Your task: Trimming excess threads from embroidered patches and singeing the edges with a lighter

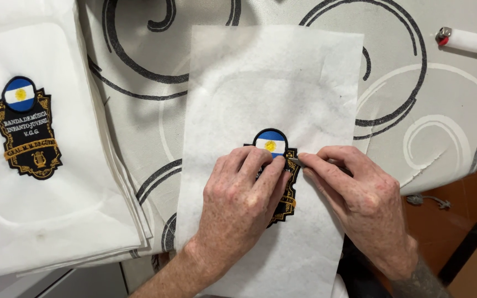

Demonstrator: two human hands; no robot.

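left hand flat, fingers pressing down the embroidered badge on the white backing sheet | right hand pinched on a thin metal tool, tip at badge's right edge | badge's long axis runs toward the person, directly under both hands, left one covering more

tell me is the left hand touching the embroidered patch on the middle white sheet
Touching. The head view shows the left hand lying flat over the patch, fingers pressed on it with no gap.
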